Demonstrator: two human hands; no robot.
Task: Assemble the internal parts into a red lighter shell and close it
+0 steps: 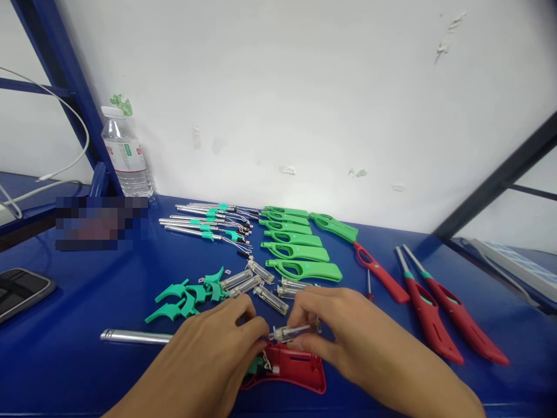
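My right hand [335, 325] holds a small clear gas tank [291, 332] between thumb and fingers, its valve end pointing left. My left hand [221, 342] has its thumb and index finger pressed together beside that valve end; what they grip, if anything, is too small to make out. Below both hands lies a red lighter shell half [300, 368], open side up, with a green part and thin wires inside at its left. A metal tube [134, 337] extends left from under my left hand. Several more clear tanks [270, 299] lie just beyond the hands.
Green trigger pieces [167, 310] lie at left, metal rods with wires [191, 232] behind. Green shells [304, 270] are stacked in a column. Two red lighters [435, 319], a red shell [383, 276] and a screwdriver [369, 295] are right. A bottle [128, 159] and phone [24, 290] stand left.
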